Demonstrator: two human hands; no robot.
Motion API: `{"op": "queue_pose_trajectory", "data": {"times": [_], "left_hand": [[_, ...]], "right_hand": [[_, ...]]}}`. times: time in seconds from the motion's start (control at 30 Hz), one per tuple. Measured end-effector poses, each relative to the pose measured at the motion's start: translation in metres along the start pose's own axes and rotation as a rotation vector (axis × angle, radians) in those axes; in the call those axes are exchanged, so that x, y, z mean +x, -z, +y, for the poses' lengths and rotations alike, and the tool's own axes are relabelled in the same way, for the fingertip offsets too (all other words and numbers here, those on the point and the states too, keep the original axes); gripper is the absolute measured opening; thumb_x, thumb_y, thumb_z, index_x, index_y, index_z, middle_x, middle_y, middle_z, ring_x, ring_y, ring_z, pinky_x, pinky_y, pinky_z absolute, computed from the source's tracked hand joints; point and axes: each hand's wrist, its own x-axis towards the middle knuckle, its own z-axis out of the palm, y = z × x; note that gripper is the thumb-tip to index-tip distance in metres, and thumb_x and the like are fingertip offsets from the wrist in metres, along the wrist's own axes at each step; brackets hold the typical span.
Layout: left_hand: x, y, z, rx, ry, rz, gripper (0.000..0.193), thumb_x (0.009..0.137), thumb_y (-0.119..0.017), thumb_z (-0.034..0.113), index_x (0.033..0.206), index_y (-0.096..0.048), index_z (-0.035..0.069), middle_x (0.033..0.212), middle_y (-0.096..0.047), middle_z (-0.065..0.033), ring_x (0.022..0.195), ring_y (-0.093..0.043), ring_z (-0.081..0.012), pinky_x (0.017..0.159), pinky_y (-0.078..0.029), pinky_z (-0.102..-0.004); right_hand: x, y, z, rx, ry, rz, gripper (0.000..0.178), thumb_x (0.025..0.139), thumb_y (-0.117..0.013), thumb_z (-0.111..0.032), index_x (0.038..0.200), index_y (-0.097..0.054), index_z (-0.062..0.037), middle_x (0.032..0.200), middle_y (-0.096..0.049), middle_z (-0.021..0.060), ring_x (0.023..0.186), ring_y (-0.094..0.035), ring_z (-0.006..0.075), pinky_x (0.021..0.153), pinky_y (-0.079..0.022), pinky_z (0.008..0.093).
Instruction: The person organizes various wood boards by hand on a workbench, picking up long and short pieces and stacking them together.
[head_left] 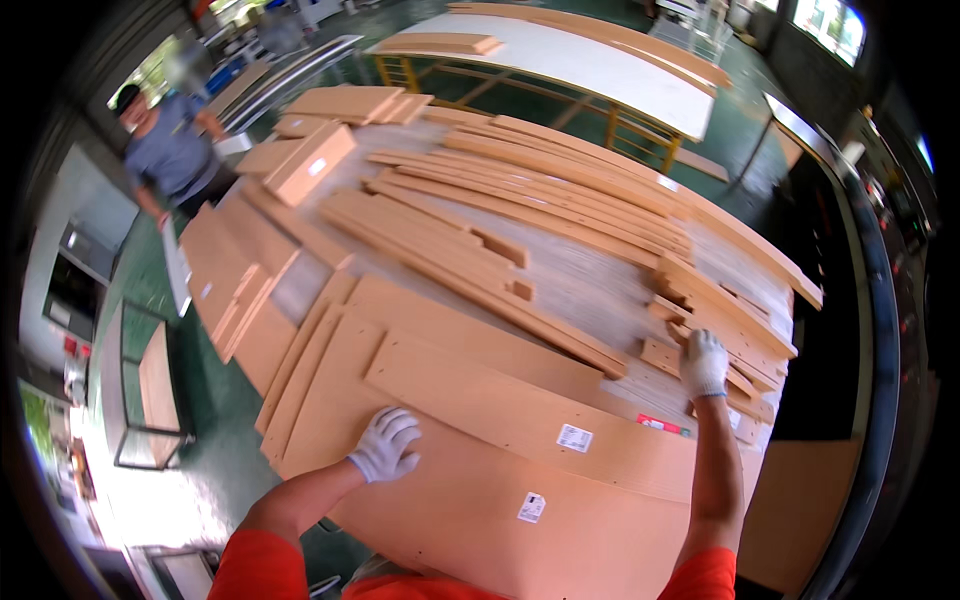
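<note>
My left hand (385,445), in a white glove, lies flat with its fingers out on a large light-brown board (450,510). Farther right, my gloved right hand (704,362) reaches among short wooden pieces (752,362). Its fingers are curled down, and what they hold, if anything, is hidden. A narrower board (480,400) lies on top of the large one, with a white label (574,437) on it. The large board carries another label (531,507). Just left of my right wrist is a small red-and-green item (662,425).
Long wooden strips (540,190) and rails with notched ends (450,270) cover the table's middle. More panels (235,262) are stacked at the left, beside a person (172,145) in a grey shirt. A white-topped table (560,62) stands behind. A dark blue rail (880,330) runs along the right.
</note>
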Motion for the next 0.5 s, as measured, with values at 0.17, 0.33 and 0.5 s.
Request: {"op": "queue_pose_trajectory", "data": {"times": [0.17,0.33,0.5], "left_hand": [[-0.025,0.007,0.011,0.001,0.068,0.051,0.041,0.082,-0.074,0.033,0.114,-0.061,0.01,0.131,-0.058,-0.0151,0.13,-0.054,-0.0375,0.116,-0.04,-0.0581],[-0.021,-0.016,0.014,-0.071,0.079,0.155,0.042,0.088,-0.072,0.034,0.119,-0.063,0.007,0.136,-0.058,-0.0171,0.134,-0.051,-0.0381,0.119,-0.038,-0.0547],[-0.089,0.046,0.073,-1.013,0.42,0.109,0.051,0.101,-0.068,0.034,0.139,-0.055,0.002,0.139,-0.06,-0.0185,0.127,-0.061,-0.0341,0.114,-0.046,-0.0458]], "right_hand": [[-0.007,0.16,-0.137,0.209,0.189,0.348,0.031,0.083,-0.073,-0.002,0.113,-0.065,-0.002,0.108,-0.071,0.0201,0.097,-0.069,0.0413,0.085,-0.055,0.0498],[-0.072,0.288,-0.298,0.501,0.288,0.608,0.033,0.08,-0.074,0.007,0.111,-0.062,0.0018,0.104,-0.07,0.0228,0.089,-0.069,0.0404,0.08,-0.057,0.045],[-0.164,0.336,-0.473,0.91,0.306,0.635,0.036,0.081,-0.074,0.008,0.114,-0.061,0.0019,0.104,-0.071,0.02,0.09,-0.07,0.0277,0.081,-0.057,0.0387]]}}
